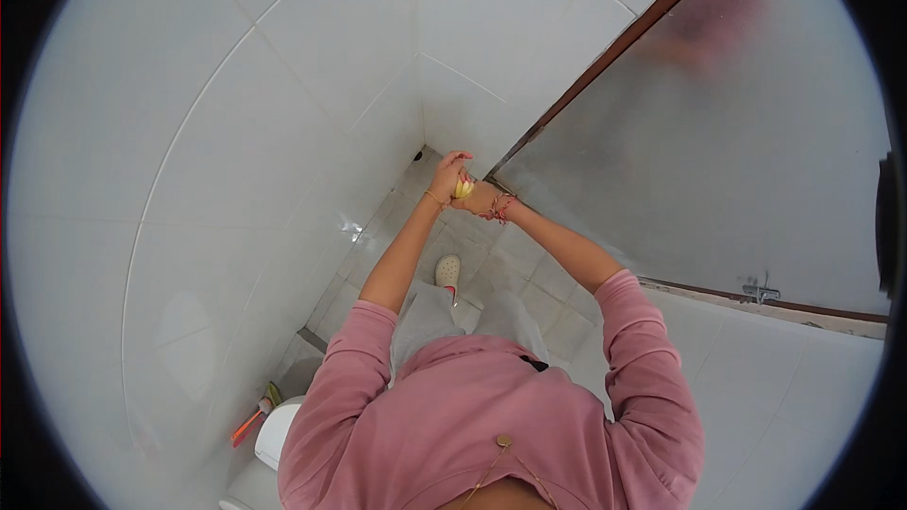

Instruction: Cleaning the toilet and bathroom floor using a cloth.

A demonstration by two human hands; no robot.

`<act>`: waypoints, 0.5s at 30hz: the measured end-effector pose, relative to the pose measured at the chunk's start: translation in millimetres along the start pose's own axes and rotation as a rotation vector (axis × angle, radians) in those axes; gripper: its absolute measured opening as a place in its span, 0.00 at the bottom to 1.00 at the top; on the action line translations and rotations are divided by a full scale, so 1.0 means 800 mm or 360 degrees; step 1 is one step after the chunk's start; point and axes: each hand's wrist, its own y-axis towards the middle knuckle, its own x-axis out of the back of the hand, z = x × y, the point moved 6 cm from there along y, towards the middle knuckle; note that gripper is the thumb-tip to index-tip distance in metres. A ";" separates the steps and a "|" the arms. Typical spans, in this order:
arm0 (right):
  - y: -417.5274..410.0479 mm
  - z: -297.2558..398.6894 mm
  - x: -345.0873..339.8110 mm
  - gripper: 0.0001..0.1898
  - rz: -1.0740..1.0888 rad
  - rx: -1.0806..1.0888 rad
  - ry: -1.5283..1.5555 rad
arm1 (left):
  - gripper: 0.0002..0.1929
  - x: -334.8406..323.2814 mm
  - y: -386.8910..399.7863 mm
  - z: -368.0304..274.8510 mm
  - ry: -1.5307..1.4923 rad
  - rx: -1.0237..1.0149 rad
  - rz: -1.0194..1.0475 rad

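My left hand [446, 176] and my right hand [477, 200] meet in front of me at arm's length, above the tiled floor. Between them is a small pale yellow and white object [464, 188]; its kind cannot be made out. Curled fingers of my left hand rest on it, while one or two others stick out past it. My right hand closes against its lower side and hides part of it. A thin bracelet circles my left wrist, and a red and white braided one is on my right.
Pale tiled walls [212, 156] form a corner ahead. To the right stands a frosted panel [673, 177] in a brown frame [609, 57], with a metal latch [762, 292]. A white toilet [278, 432] and an orange-handled brush [248, 425] are at lower left. A drain hole [418, 155] sits in the corner.
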 end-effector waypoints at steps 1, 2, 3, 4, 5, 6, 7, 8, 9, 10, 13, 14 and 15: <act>0.000 0.003 -0.006 0.18 0.0000 0.0005 -0.0001 | 0.10 0.008 0.003 0.010 0.0078 0.0106 -0.0097; -0.002 0.010 -0.002 0.18 -0.0198 0.0100 -0.0150 | 0.10 0.012 0.007 0.011 0.0108 0.0059 -0.0116; -0.005 0.015 0.002 0.18 -0.0377 0.0121 -0.0343 | 0.09 0.019 0.010 0.012 0.0268 0.0056 -0.0214; -0.006 0.020 -0.001 0.18 -0.0393 0.0193 -0.0304 | 0.08 0.023 0.012 0.015 0.0420 0.0082 -0.0290; -0.008 0.020 0.000 0.17 -0.0445 0.0161 -0.0317 | 0.08 0.025 0.013 0.015 0.0424 0.0055 -0.0317; -0.009 0.018 0.001 0.17 -0.0496 0.0073 -0.0349 | 0.08 0.030 0.013 0.012 0.0433 -0.0023 -0.0456; -0.010 0.022 0.001 0.17 -0.0496 0.0126 -0.0320 | 0.08 0.034 0.011 0.011 0.0416 -0.0067 -0.0565; -0.012 0.022 0.002 0.17 -0.0503 0.0094 -0.0341 | 0.08 0.034 0.010 0.011 0.0439 -0.0090 -0.0595; -0.013 0.021 0.004 0.16 -0.0512 0.0019 -0.0382 | 0.07 0.037 0.009 0.012 0.0356 -0.0115 -0.0668; -0.015 0.025 0.006 0.16 -0.0508 0.0063 -0.0358 | 0.07 0.040 0.008 0.015 0.0234 -0.0112 -0.0704; -0.022 0.027 0.011 0.17 -0.0473 -0.0060 -0.0416 | 0.05 0.046 0.007 0.021 0.0230 -0.0142 -0.0757; -0.025 0.028 0.014 0.17 -0.0481 -0.0092 -0.0452 | 0.05 0.049 0.009 0.023 0.0253 -0.0161 -0.0779; -0.027 0.027 0.017 0.17 -0.0483 -0.0174 -0.0511 | 0.05 0.055 0.009 0.028 0.0233 -0.0120 -0.0866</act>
